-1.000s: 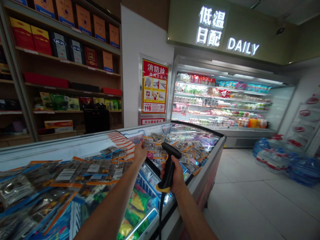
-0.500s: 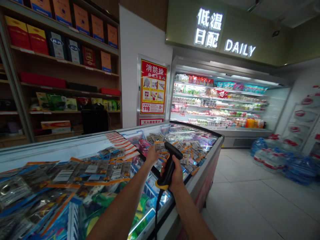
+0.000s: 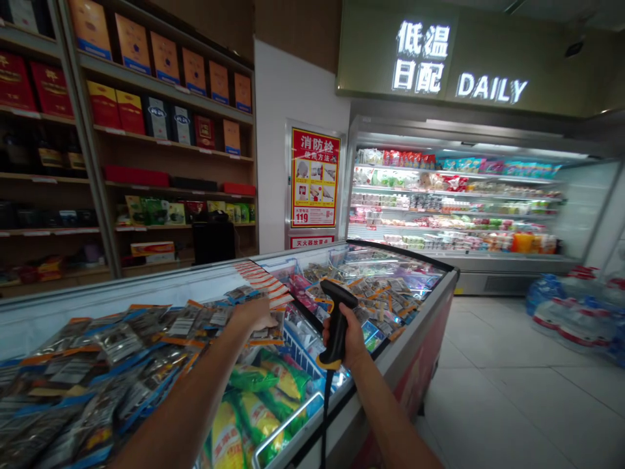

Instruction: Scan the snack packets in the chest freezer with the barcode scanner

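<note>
My right hand (image 3: 352, 335) is wrapped round the handle of a black and yellow barcode scanner (image 3: 336, 326), held upright over the freezer's front rim with its cable hanging down. My left hand (image 3: 252, 316) is over the packets on the left side of the freezer, palm down. Its fingers are blurred and partly hidden, so a grip does not show. Just below it lies a clear packet with an orange edge (image 3: 268, 333). Many similar flat packets (image 3: 180, 322) with blue and orange borders are spread to the left. Green and yellow bags (image 3: 258, 404) lie in a basket nearer me.
The chest freezer (image 3: 439, 306) has a raised rim and a dark divider (image 3: 307, 311). Shelves of boxes (image 3: 180, 124) stand behind at the left, a lit refrigerated display (image 3: 454, 208) at the back. Bottled water packs (image 3: 576, 319) sit on the tiled floor at the right.
My left hand has moved left, from beside the scanner to above the left-hand packets. My right hand still holds the scanner. The view has turned left.
</note>
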